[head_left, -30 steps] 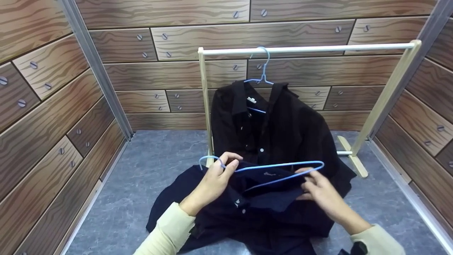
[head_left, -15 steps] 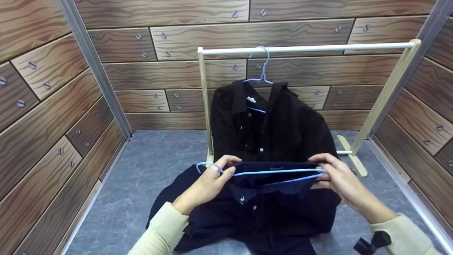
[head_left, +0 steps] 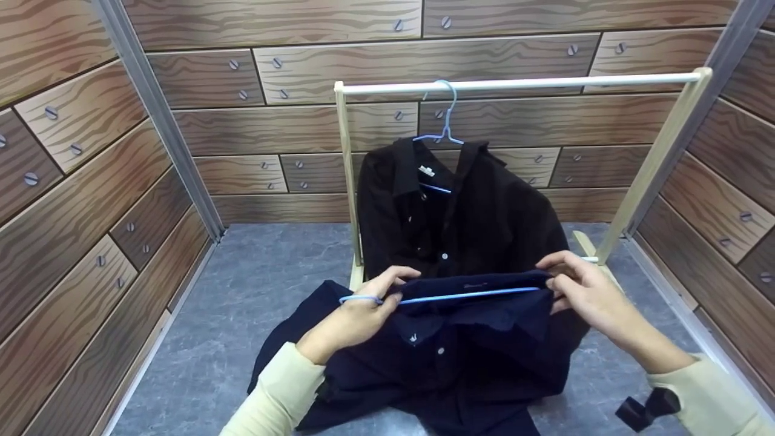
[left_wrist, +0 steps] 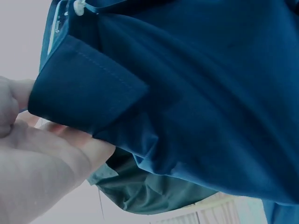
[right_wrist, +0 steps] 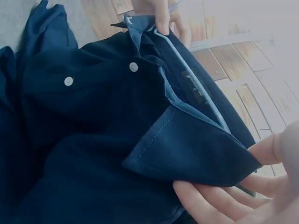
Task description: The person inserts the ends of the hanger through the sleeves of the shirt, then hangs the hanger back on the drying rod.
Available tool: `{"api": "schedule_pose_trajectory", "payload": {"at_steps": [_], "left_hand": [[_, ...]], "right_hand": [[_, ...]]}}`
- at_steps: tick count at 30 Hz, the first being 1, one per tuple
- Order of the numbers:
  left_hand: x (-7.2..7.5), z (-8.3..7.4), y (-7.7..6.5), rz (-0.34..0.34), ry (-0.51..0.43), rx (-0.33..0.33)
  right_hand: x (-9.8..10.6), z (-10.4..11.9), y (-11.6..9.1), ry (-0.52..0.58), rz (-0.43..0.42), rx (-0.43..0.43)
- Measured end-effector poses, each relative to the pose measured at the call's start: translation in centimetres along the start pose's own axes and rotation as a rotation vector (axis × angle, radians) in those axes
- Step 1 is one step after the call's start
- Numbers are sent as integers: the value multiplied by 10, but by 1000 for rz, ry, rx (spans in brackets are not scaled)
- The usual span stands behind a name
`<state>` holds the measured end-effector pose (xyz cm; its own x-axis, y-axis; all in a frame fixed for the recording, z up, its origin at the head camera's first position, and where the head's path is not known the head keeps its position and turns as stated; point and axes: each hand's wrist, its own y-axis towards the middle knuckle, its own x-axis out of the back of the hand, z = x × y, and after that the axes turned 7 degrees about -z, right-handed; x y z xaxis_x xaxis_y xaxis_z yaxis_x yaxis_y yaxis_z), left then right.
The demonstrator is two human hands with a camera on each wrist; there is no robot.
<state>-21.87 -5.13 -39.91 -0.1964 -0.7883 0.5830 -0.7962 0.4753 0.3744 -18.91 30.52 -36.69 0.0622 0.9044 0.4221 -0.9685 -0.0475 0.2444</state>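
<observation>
A navy shirt (head_left: 387, 369) with white buttons is held up by its collar (right_wrist: 187, 147) in front of the rack. My left hand (head_left: 366, 309) grips the collar's left end together with the blue hanger (head_left: 466, 296), whose hook sticks out past the hand on the left. At the other end, my right hand (head_left: 587, 290) pinches the collar between thumb and fingers. The hanger's bar runs along inside the neck opening, its far end hidden in the cloth by my right hand. In the left wrist view, the fingers (left_wrist: 70, 154) lie under the folded collar.
Behind, a black shirt (head_left: 508, 206) hangs on another blue hanger (head_left: 447, 121) from the white rail (head_left: 533, 83) of a wooden rack (head_left: 657, 163). Wood-patterned walls (head_left: 290, 133) enclose the grey floor (head_left: 260, 260) on three sides.
My right hand has moved right from the hanger's end to the collar and now pinches it. The hanger's loop has tipped down and slid inside the neck opening. My left hand keeps its grip.
</observation>
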Motion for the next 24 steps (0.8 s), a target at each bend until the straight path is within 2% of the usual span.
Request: {"api": "schedule_pose_trajectory", "payload": {"at_steps": [4, 8, 12, 16, 19, 24], "left_hand": [[-2, -3, 2, -8, 48, -22], [-3, -6, 4, -32, 64, -19], [-6, -9, 5, -29, 68, 2], [-11, -13, 8, -28, 75, -4], [-15, -17, 11, -34, 67, -30], [-19, -23, 17, -37, 76, -59]], "right_hand": [[-4, 3, 1, -145, -76, 93], [-11, 6, 2, -272, -152, 243], [-24, 11, 5, -335, -201, 409], [-42, 15, 9, -356, -208, 537], [-57, 16, 10, -381, -191, 602], [-79, 15, 8, -521, -153, 699]]}}
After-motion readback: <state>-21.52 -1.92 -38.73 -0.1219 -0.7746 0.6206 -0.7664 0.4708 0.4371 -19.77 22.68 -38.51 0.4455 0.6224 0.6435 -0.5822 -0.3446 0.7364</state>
